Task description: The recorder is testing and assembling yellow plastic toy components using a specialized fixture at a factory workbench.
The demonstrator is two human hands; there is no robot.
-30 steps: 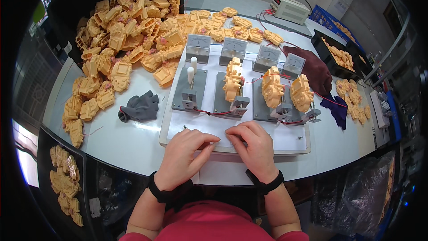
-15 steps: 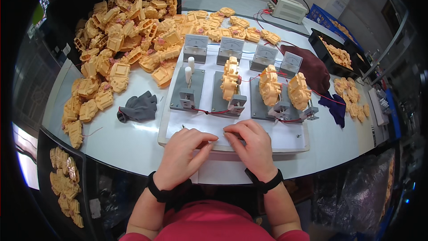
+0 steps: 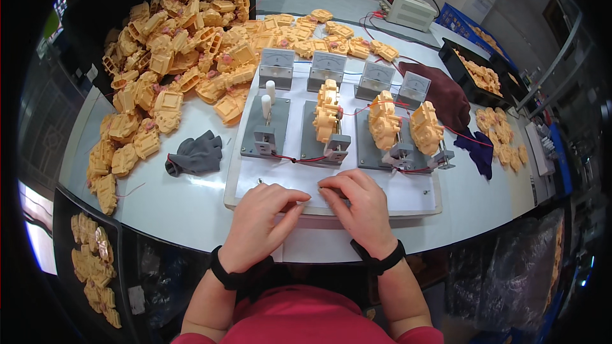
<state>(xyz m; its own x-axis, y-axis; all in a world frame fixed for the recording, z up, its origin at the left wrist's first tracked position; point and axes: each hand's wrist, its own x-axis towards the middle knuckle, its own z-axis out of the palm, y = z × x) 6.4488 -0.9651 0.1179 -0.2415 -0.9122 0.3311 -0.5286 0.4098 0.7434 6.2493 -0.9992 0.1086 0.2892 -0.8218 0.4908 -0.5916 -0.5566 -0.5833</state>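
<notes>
In the lower middle of the frame, the left hand (image 3: pixel 260 222) and the right hand (image 3: pixel 361 209) face each other over the lower edge of a white board (image 3: pixel 245 181) on the counter (image 3: pixel 159 210), fingertips near one another but apart. The left grip is released, with a gap between thumb and forefinger. The right grip is loosely curled, thumb close to the forefinger; I cannot tell whether something small is pinched there.

Three yellow casings stand on gray fixtures in the center and right of center, all beyond the fingers and clear of both grips. The leftmost casing (image 3: pixel 327 114) lies above the gap between the hands, the middle casing (image 3: pixel 384 124) above the right hand, and the rightmost casing (image 3: pixel 426 130) farther to the upper right of it. Above the left hand is a gray base (image 3: pixel 245 140) with two upright white pegs (image 3: pixel 266 107), bare of any casing. A red wire (image 3: pixel 456 132) runs by the rightmost casing.

Four meters (image 3: pixel 276 65) line up behind the fixtures. A heap of yellow casings (image 3: pixel 172 48) fills the upper left of the frame, a gray glove (image 3: pixel 194 155) lies left of the board, and a dark purple cloth (image 3: pixel 477 153) lies to its right.
</notes>
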